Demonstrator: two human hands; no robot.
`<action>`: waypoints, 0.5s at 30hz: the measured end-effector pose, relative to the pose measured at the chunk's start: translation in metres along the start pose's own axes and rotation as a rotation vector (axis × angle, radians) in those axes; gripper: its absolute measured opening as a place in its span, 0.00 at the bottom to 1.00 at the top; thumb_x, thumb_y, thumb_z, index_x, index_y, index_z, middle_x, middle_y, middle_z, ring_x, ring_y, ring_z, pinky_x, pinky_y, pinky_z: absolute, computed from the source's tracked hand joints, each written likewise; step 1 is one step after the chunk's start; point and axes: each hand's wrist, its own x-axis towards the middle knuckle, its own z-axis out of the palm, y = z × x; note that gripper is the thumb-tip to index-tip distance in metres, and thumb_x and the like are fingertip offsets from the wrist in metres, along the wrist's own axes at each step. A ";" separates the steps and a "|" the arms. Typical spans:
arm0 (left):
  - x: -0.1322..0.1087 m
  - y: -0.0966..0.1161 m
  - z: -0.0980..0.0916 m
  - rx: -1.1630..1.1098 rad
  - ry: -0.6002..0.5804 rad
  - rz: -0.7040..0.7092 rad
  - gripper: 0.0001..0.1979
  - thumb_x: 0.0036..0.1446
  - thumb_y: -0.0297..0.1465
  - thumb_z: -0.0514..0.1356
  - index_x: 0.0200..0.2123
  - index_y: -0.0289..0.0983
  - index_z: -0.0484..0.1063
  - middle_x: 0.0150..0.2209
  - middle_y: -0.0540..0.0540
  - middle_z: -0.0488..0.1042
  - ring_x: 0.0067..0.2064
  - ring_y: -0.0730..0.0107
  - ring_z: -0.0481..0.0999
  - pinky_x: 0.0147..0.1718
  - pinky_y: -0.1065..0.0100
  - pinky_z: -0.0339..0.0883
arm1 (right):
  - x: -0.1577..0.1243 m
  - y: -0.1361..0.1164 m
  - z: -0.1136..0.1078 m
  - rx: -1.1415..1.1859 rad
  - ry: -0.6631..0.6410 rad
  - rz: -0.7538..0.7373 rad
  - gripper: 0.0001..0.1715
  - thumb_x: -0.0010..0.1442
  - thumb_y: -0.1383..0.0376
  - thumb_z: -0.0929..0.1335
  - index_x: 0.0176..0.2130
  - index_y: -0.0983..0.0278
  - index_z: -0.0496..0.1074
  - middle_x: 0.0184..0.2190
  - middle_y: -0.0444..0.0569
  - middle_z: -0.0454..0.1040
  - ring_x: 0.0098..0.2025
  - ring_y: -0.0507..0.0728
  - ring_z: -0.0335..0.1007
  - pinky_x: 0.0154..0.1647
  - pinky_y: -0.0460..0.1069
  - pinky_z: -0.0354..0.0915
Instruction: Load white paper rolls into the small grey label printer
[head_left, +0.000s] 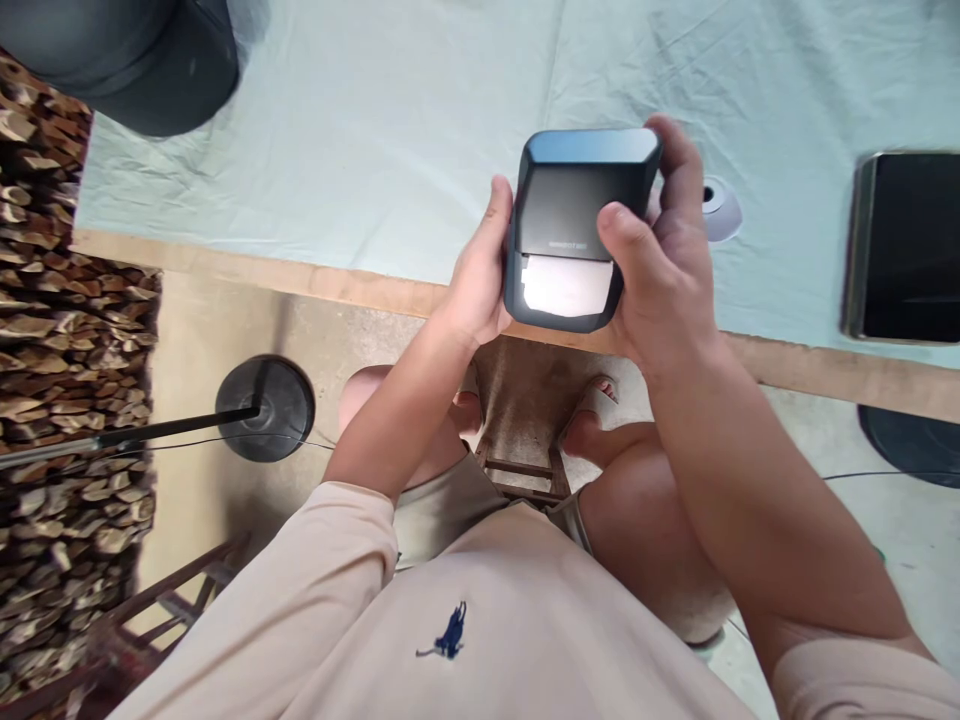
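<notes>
A small black box-shaped device with rounded corners and a white paper strip showing at its near end is held up over the table's front edge. My left hand grips its left side, thumb along the edge. My right hand wraps round its right side, thumb resting on the top face and fingers curled over the far corner. Both hands are closed on it.
A pale green cloth covers the table, with a wooden edge at the front. A dark phone or tablet lies at the right, a small white round object behind my right hand, a dark cap top left. Stacked firewood and a lamp-stand base are on the left.
</notes>
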 end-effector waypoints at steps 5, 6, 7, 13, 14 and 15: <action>0.007 -0.005 -0.008 0.013 -0.014 0.065 0.22 0.63 0.44 0.46 0.41 0.36 0.72 0.41 0.46 0.77 0.60 0.65 0.70 0.52 0.67 0.72 | 0.001 -0.008 -0.007 -0.132 0.015 -0.167 0.29 0.60 0.57 0.57 0.59 0.52 0.47 0.63 0.46 0.53 0.65 0.52 0.55 0.67 0.53 0.58; 0.008 -0.006 -0.008 0.012 -0.006 0.068 0.22 0.63 0.44 0.46 0.41 0.36 0.72 0.41 0.47 0.77 0.61 0.65 0.69 0.52 0.67 0.72 | 0.001 -0.009 -0.008 -0.129 -0.010 -0.164 0.29 0.59 0.57 0.57 0.60 0.52 0.47 0.63 0.47 0.53 0.65 0.52 0.54 0.68 0.54 0.57; 0.008 -0.007 -0.008 0.011 0.008 0.069 0.22 0.63 0.45 0.47 0.41 0.36 0.72 0.42 0.47 0.77 0.61 0.65 0.69 0.52 0.67 0.72 | 0.001 -0.009 -0.010 -0.121 -0.031 -0.161 0.30 0.59 0.56 0.58 0.60 0.52 0.46 0.63 0.46 0.53 0.66 0.52 0.53 0.69 0.54 0.56; 0.009 -0.004 -0.007 0.027 0.051 0.020 0.23 0.62 0.46 0.48 0.39 0.33 0.72 0.41 0.46 0.76 0.65 0.61 0.64 0.53 0.65 0.71 | 0.000 -0.014 -0.027 -0.162 -0.154 -0.137 0.43 0.53 0.57 0.66 0.62 0.46 0.44 0.66 0.41 0.47 0.69 0.54 0.48 0.68 0.54 0.59; 0.008 -0.003 -0.007 0.032 0.061 0.007 0.24 0.60 0.48 0.49 0.39 0.33 0.72 0.41 0.45 0.76 0.65 0.60 0.63 0.54 0.64 0.71 | 0.001 -0.015 -0.031 -0.217 -0.141 -0.148 0.44 0.52 0.57 0.68 0.62 0.46 0.45 0.66 0.42 0.48 0.68 0.54 0.49 0.67 0.53 0.60; 0.007 -0.002 -0.007 0.039 0.075 -0.006 0.25 0.58 0.50 0.50 0.40 0.34 0.72 0.41 0.45 0.77 0.66 0.59 0.62 0.55 0.64 0.70 | 0.002 -0.016 -0.034 -0.289 -0.091 -0.173 0.45 0.50 0.56 0.69 0.62 0.48 0.48 0.64 0.44 0.52 0.67 0.55 0.52 0.64 0.53 0.63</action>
